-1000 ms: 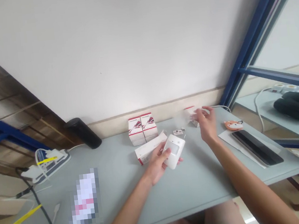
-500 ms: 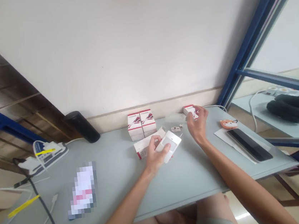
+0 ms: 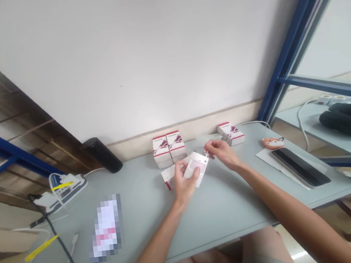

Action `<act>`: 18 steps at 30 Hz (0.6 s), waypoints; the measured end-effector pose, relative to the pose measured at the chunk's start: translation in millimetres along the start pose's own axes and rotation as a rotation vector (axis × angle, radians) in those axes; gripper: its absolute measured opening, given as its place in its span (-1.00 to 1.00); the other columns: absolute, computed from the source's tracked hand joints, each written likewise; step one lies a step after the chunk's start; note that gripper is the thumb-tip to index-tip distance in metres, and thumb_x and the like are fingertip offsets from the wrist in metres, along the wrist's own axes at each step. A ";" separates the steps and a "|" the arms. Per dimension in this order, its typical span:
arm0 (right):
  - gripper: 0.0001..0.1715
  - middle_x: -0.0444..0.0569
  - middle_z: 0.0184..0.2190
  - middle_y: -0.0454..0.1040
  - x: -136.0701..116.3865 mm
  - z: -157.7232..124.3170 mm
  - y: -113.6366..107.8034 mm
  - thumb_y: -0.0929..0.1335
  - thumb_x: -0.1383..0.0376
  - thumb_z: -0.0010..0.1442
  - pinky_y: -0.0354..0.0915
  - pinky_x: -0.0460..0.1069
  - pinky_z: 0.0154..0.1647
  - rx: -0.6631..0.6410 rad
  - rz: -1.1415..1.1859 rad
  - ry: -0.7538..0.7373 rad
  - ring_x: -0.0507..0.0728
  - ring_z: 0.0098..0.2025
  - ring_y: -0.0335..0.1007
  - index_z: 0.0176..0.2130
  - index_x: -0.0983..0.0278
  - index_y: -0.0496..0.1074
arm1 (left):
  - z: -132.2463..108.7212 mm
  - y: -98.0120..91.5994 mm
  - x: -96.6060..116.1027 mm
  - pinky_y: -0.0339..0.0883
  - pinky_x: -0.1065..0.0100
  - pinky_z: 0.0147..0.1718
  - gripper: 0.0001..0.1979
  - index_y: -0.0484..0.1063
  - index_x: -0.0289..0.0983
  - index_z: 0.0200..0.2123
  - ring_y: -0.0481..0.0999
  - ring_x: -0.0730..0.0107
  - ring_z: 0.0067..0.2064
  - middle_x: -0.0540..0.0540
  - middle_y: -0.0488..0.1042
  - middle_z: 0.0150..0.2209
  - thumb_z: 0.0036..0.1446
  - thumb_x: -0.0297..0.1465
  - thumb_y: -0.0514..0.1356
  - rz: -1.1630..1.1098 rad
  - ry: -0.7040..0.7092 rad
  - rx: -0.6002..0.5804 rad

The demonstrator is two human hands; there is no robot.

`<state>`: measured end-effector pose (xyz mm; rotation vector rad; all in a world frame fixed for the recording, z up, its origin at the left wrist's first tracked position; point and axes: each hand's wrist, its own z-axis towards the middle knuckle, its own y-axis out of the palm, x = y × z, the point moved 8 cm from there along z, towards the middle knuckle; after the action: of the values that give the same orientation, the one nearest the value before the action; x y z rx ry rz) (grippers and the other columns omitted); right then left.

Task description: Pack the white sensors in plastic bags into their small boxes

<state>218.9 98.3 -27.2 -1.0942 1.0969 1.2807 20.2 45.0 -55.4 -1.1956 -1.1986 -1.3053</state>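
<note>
My left hand point(image 3: 185, 182) grips a small white plastic device point(image 3: 196, 169) and holds it just above the pale grey table point(image 3: 222, 210). The fingers of my right hand point(image 3: 222, 153) are pinched together at the device's upper right corner, on something too small to make out. Right behind the device lies an open white and red carton point(image 3: 170, 177). Two upright red and white boxes point(image 3: 169, 148) stand side by side against the wall, and a third box point(image 3: 230, 133) lies to their right.
A black cylinder point(image 3: 101, 155) leans at the back left. A white power strip point(image 3: 62, 188) with cables sits far left, and a blurred-out packet point(image 3: 105, 228) lies front left. At right are a dark phone point(image 3: 300, 167) on paper, an orange fox figure point(image 3: 272, 142), and a blue rack frame point(image 3: 292, 42).
My right hand came back from the lone box at the back right to the top corner of the device. My left hand tilted the device up.
</note>
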 end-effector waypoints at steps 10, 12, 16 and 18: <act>-0.52 -0.16 -0.53 0.40 5.2 -7.4 8.9 0.47 -0.12 0.21 0.15 -0.02 -0.36 -0.390 -0.086 0.039 0.03 -0.46 0.23 -0.31 0.25 0.53 | -3.1 0.7 -1.4 0.33 0.45 -0.51 -0.50 0.13 -0.12 -0.14 0.50 0.44 -0.45 0.06 0.47 -0.29 0.13 -0.06 0.36 0.019 0.057 -0.006; -0.54 -0.17 -0.56 0.38 8.7 -7.6 15.8 0.49 -0.08 0.19 0.12 -0.03 -0.39 -0.322 -0.051 0.046 0.03 -0.47 0.21 -0.40 0.24 0.49 | -2.4 -1.0 0.1 0.33 0.45 -0.50 -0.50 0.13 -0.11 -0.12 0.51 0.42 -0.42 0.04 0.47 -0.28 0.13 -0.06 0.36 0.024 0.081 0.012; -0.62 -0.13 -0.51 0.41 13.4 5.3 -5.7 0.57 0.09 0.01 0.08 -0.04 -0.48 -0.027 0.197 0.031 0.00 -0.51 0.15 -0.51 0.24 0.42 | -0.5 0.6 5.0 0.31 0.46 -0.47 -0.52 0.16 -0.13 -0.13 0.46 0.44 -0.40 0.05 0.45 -0.31 0.12 -0.10 0.38 0.097 0.123 -0.012; -0.61 -0.12 -0.48 0.39 13.1 13.5 -35.2 0.56 0.11 -0.05 0.03 -0.05 -0.54 0.143 0.299 0.001 -0.01 -0.52 0.09 -0.53 0.23 0.36 | 0.4 6.4 5.9 0.29 0.47 -0.45 -0.54 0.17 -0.14 -0.15 0.45 0.45 -0.38 0.05 0.44 -0.30 0.12 -0.12 0.38 0.134 0.123 -0.082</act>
<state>254.0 113.6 -38.1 -0.8457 1.3681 1.4078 26.3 44.8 -49.2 -1.2148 -0.9686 -1.3179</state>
